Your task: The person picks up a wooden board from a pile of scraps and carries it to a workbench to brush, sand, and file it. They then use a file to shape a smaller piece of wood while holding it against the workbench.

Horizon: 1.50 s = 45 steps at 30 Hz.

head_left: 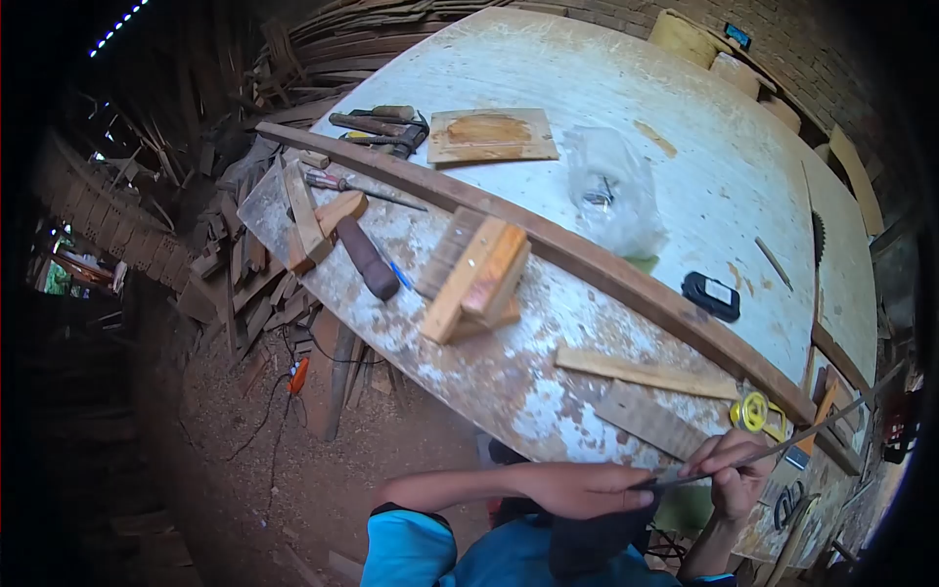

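Observation:
A long thin dark strip (831, 419), perhaps a blade, runs from my hands up toward the right edge. My left hand (593, 491) is closed around its near end, fingers pressed together. Close beside it, my right hand (729, 472) pinches the same strip between thumb and fingers. Just above the hands on the bench lie a flat grey-brown board (650, 419) and a pale wood strip (646, 373). A yellow tape-like roll (750, 412) sits by my right hand, with an orange-and-blue tool (808, 437) further right.
A long wooden beam (587, 256) crosses the workbench (381, 328). Joined wood blocks (476, 281), a brown cylindrical object (366, 259), a plastic bag (611, 191), a black case (711, 295) and a glue-stained board (492, 135) lie around it. Scrap wood is piled at left.

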Tool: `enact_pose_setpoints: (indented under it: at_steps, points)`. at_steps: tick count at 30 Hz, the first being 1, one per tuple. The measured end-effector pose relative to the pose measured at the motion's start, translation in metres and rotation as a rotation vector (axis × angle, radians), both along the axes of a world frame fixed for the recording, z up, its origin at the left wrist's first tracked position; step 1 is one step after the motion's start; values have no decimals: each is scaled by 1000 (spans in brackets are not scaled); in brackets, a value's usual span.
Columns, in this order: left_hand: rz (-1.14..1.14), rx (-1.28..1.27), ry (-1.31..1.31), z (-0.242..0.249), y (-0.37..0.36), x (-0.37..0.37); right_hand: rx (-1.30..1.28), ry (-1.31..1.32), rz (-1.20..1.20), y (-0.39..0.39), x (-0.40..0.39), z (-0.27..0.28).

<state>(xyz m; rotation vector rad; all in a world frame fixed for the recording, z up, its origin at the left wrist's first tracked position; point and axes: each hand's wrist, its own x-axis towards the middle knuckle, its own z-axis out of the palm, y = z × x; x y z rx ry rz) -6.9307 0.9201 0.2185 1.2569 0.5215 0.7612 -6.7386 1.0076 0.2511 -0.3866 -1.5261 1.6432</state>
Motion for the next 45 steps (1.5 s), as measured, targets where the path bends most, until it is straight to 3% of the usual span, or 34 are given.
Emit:
enact_pose_setpoints:
  at_steps: [3, 6, 9, 10, 11, 12, 14, 15, 17, 18, 21, 23, 24, 27, 29, 31, 32, 33, 35, 37, 39, 40, 42, 45]
  points:
    - [-113, -240, -225, 16, -9, -31, -170, 42, 167, 8, -31, 12]
    - [41, -626, -287, 25, -38, -58, -47, 51, 414, 8, -67, 43]
    - [-48, -136, 77, 47, -63, -99, 62, 84, 454, -21, -82, 50]
    - [100, -34, 215, 65, -70, -107, -4, -167, 426, -35, -72, 61]
    - [252, 83, 347, 84, -74, -112, -146, -192, 335, -53, -76, 65]
    - [288, 174, 540, 96, -75, -113, -421, -16, 210, -81, -82, 69]
    - [370, 384, 902, 113, -79, -108, -496, 411, -49, -113, -104, 51]
    - [360, 405, 905, 114, -80, -102, -739, 537, -236, -124, -113, 60]
    - [330, 477, 911, 103, -74, -93, -720, 617, -328, -129, -111, 66]
    - [233, 477, 884, 95, -73, -88, -646, 610, -390, -134, -106, 67]
    - [54, 255, 479, 92, -65, -50, -465, 579, -561, -156, -85, 74]
    - [-113, 255, 412, 99, -67, -29, -338, 598, -643, -171, -63, 84]
    - [-176, 208, 381, 102, -72, -24, -310, 744, -542, -178, -55, 90]
    - [-138, 227, 266, 79, -91, -36, -121, 756, -278, -178, -62, 83]
    - [-260, -259, 115, 37, -101, -59, -324, 770, -115, -187, -72, 51]
    - [-229, -421, 2, 26, -117, -69, -469, 813, -104, -195, -73, 29]
    - [-194, -504, 9, 41, -126, -64, -583, 821, -257, -203, -74, 32]
    - [-118, -344, 193, 41, -137, -57, -702, 833, -429, -216, -75, 35]
    - [-168, 187, 817, 65, -143, -33, -789, 847, -707, -245, -61, 25]
    - [-192, 270, 797, 51, -157, 10, -864, 972, -936, -280, -30, 16]
    - [-301, 430, 719, 32, -182, 58, -725, 1054, -1143, -332, 10, -3]
    - [-458, 506, 767, 25, -198, 84, -658, 1063, -1255, -363, 31, -10]
    - [-737, 424, 707, 20, -240, 152, -517, 1082, -1397, -434, 79, -21]
    - [-876, 357, 460, -19, -337, 248, -328, 981, -1555, -539, 157, -30]
